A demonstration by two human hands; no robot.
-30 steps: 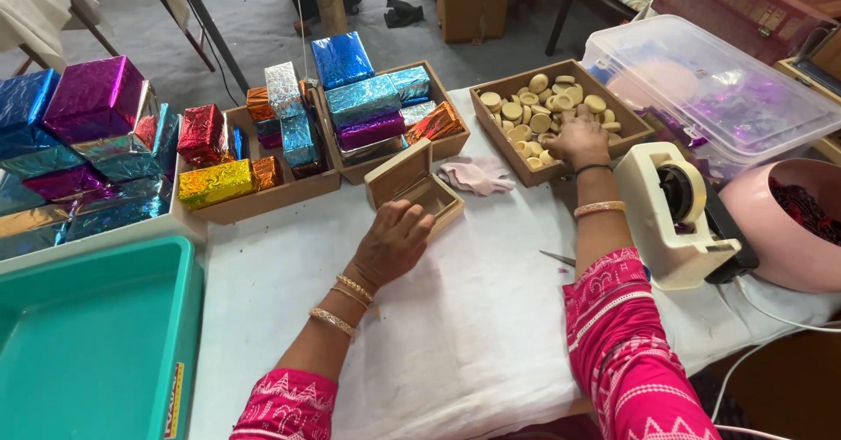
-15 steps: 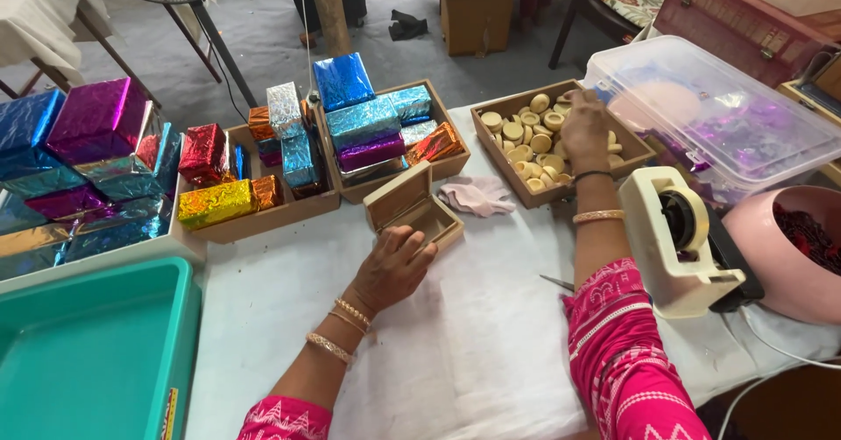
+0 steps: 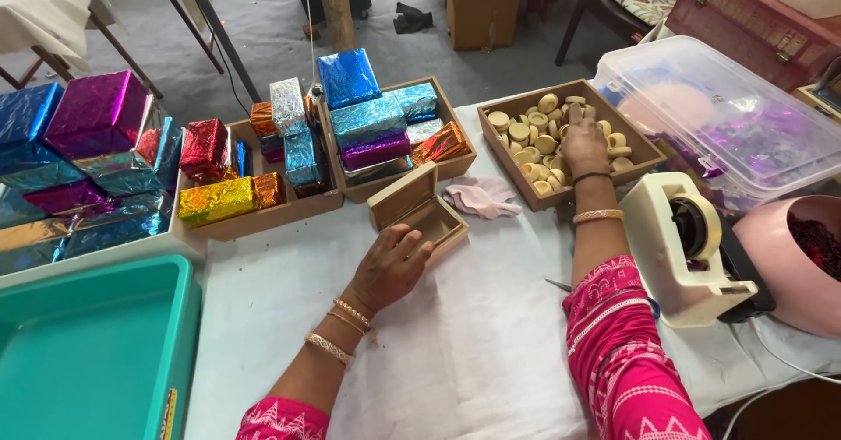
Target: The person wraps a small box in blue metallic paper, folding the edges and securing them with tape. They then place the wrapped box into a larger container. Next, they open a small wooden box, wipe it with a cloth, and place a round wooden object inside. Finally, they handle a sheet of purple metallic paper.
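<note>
My left hand [image 3: 390, 265] rests curled on the open box [image 3: 419, 211], steadying it. My right hand [image 3: 584, 138] lies in the tray [image 3: 524, 193] over the discs [image 3: 524, 133], fingers down; whether it pinches one, I cannot tell.

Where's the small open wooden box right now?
In the head view, the small wooden box sits mid-table under the left hand, just in front of the tray of foil-wrapped boxes and left of the pink cloth.

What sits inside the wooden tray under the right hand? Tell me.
The wooden tray holds many pale round pieces. The right hand covers some, so its grasp is hidden.
</note>
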